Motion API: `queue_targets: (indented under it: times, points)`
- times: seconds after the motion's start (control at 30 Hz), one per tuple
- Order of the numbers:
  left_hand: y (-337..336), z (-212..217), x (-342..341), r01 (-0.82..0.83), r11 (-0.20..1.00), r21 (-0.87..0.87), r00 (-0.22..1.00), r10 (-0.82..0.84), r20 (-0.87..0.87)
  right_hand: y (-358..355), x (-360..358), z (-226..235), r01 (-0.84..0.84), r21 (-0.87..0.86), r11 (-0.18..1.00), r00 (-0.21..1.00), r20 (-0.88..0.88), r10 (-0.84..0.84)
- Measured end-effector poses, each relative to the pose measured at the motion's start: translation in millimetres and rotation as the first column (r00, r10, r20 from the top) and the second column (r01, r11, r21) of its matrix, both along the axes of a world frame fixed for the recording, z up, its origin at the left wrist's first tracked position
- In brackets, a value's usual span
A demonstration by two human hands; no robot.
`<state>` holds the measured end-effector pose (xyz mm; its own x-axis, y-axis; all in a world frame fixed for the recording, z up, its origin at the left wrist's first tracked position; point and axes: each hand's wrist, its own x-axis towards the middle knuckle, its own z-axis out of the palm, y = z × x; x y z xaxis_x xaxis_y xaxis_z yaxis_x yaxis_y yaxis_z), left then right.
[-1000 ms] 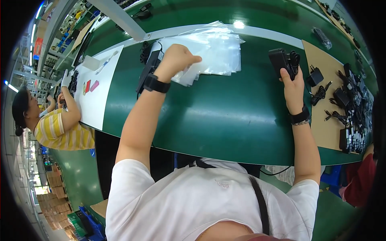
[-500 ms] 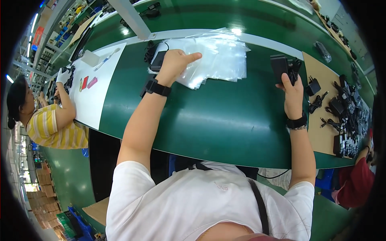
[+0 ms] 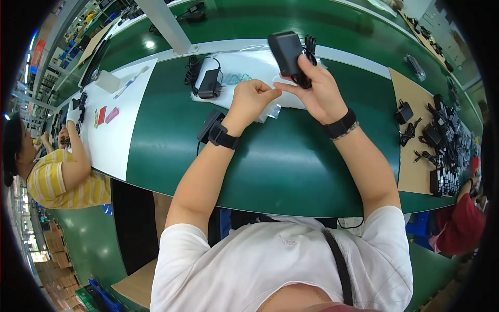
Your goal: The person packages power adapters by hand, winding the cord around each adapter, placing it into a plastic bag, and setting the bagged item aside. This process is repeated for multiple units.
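Note:
My right hand (image 3: 323,96) is closed round a black power adapter (image 3: 286,52), raised above the bags with its bundled cord (image 3: 310,49) beside it. My left hand (image 3: 253,104) pinches a clear plastic bag (image 3: 271,113), whose corner shows under the fingers. One outstretched finger of the right hand meets the left fingertips at that bag. Beneath both hands lies a flat pile of clear bags (image 3: 244,60). Left of my left hand, a second black power adapter (image 3: 210,84) rests on the pile's edge, its coiled cord (image 3: 192,73) behind it.
The green table (image 3: 301,171) carries a brown board (image 3: 410,171) on the right with several adapters and cables (image 3: 442,130). A white sheet (image 3: 117,140) holds small coloured items at left. A metal post (image 3: 163,26) rises behind. A co-worker in yellow stripes (image 3: 62,177) sits left.
My right hand has brought its adapter left from the board's edge to over the bags. My left hand has moved right, off the other adapter, and now pinches a bag.

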<state>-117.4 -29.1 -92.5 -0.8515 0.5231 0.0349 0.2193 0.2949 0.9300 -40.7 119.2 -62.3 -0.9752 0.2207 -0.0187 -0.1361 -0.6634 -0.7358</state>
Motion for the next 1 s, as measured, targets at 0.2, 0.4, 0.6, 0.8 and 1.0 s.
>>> queue_targets:
  times: [0.2,0.4,0.6,0.8,1.0]
  points:
    - [-5,4,1,-0.058,0.998,-0.032,0.988,0.052,-0.145,2,-21,-20,0.157,0.099,0.983,0.987,0.029,-0.161]
    - [-9,-1,-14,-0.219,0.942,0.255,0.959,0.255,-0.12,-6,-5,-24,0.276,0.831,0.482,0.952,-0.169,-0.254]
    - [-5,16,0,-0.16,0.881,0.446,0.954,0.254,-0.158,-19,9,-21,0.306,0.929,-0.209,0.95,-0.311,0.008]
    - [-14,30,10,-0.032,0.928,0.371,0.93,0.163,-0.329,-13,11,-13,0.358,0.903,-0.236,0.933,-0.338,0.12]
    - [-10,33,31,0.189,0.952,0.242,0.806,-0.009,-0.591,-5,15,-9,0.255,0.91,-0.327,0.965,-0.261,0.025]
